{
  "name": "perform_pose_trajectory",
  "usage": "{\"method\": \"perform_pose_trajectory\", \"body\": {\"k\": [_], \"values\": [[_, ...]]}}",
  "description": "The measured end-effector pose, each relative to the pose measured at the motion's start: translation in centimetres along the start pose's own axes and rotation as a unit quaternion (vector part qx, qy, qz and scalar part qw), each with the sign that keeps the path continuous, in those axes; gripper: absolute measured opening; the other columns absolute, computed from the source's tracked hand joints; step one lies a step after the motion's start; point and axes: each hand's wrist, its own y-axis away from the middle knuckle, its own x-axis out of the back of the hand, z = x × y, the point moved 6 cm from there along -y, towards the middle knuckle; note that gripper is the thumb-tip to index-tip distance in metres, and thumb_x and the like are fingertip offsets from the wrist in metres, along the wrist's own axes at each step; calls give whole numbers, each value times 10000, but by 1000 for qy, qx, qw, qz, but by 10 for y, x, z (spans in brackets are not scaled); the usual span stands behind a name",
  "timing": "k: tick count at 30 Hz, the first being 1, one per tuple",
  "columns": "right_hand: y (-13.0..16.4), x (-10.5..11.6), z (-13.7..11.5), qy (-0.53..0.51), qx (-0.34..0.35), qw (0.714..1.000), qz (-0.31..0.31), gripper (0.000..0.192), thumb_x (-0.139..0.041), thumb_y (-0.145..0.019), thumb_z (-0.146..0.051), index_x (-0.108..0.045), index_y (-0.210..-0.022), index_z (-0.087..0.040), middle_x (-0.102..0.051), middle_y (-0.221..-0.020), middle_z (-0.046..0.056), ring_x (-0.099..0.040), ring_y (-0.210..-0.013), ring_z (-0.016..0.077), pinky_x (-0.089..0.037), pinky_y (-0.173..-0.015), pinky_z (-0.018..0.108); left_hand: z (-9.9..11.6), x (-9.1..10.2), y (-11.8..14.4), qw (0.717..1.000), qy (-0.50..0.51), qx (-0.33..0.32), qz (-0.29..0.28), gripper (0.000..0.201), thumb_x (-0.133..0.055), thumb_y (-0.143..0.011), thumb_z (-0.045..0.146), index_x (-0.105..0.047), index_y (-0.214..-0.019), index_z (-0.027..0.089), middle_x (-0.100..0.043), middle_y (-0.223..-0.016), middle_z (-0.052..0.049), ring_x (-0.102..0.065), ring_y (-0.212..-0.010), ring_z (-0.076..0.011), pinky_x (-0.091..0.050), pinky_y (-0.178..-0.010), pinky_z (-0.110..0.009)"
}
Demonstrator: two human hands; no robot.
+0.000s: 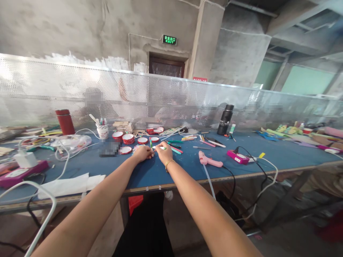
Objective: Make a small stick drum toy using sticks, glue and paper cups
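Here both arms stretch far across the blue surface (pixel 241 157), and the two hands meet near its middle. The right hand (pixel 164 151) is closed on a small white marker with a green tip (pixel 160 147), held low and roughly level, tip pointing toward the left hand (pixel 143 153). The left hand lies curled, knuckles up, fingers pressed down on something small that it hides; whether it grips that piece or only pins it, I cannot tell.

The risks come mostly from the reach and the crowding. With arms this extended, fine control is likely weak, so the marker could skid off the hidden piece and mark the left fingers or the surface. Just behind the hands sit several red-rimmed round lids (pixel 128 138), and loose pens and sticks (pixel 175 149) lie touching or nearly touching one another; a small forward slip could scatter them. A paper cup of pens (pixel 102 130) stands farther back on the left and looks easy to tip. To the right, a pink glue gun (pixel 210 162) rests near the front edge with its cable (pixel 233 178) hanging over it; a forearm drawn back carelessly could snag that cable and drag the gun off. White cables (pixel 64 157) loop on the left as well.
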Motion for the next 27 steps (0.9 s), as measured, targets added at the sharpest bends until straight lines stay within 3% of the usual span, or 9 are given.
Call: {"method": "perform_pose_trajectory", "body": {"k": [27], "values": [[0, 1, -1, 15, 8, 1000, 1, 137, -583, -771, -360, -581, -672, -265, -725, -775, -36, -672, -841, 209, -501, -851, 306, -2, -1, -2, 1000, -8, -3, 1, 254, -620, -891, 368, -715, -709, 219, -697, -633, 4, -650, -599, -148, -464, -591, -229]]}}
